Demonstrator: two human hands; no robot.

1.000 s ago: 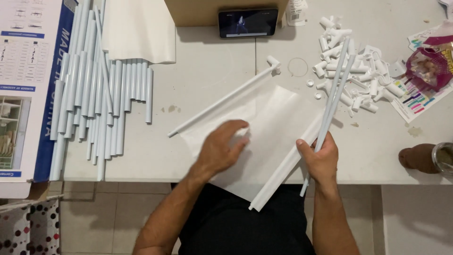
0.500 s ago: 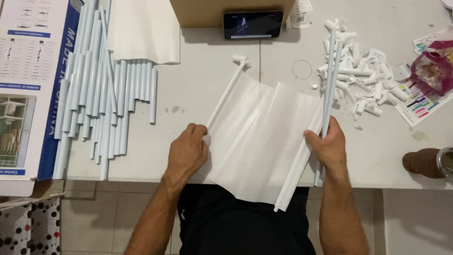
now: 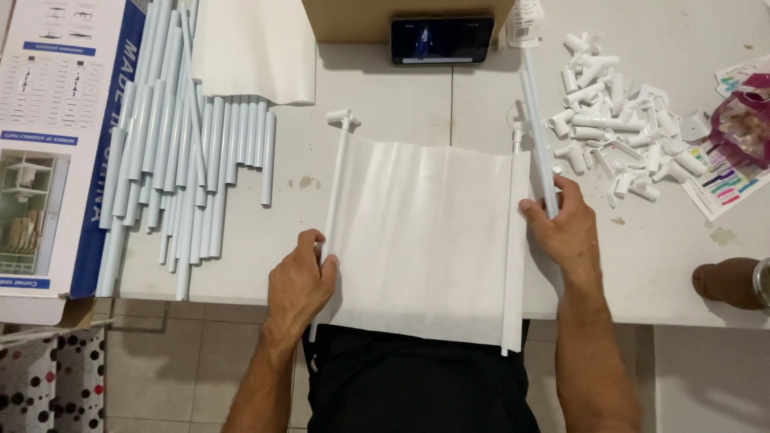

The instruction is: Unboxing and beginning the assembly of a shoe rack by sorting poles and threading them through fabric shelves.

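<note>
Left hand (image 3: 298,277): fingers curling around the left rod (image 3: 335,200) where the white fabric panel (image 3: 425,240) is meeting it; fingertips hidden.
Right hand (image 3: 565,228): fingers closing on a loose white tube (image 3: 536,128) beside the right rod (image 3: 513,240).
Fabric panel: lying flat between both rods, overhanging the table (image 3: 385,104) edge.
Surroundings: white tubes (image 3: 184,160) left, white plastic connectors (image 3: 618,120) right, phone (image 3: 441,40) ahead, cardboard box (image 3: 56,120) cut off.

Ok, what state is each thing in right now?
white fabric panel: spread flat, a tube along each side
left hand: gripping the left tube
right hand: on a loose tube
phone: screen lit
loose tubes: piled
connectors: heaped
</note>
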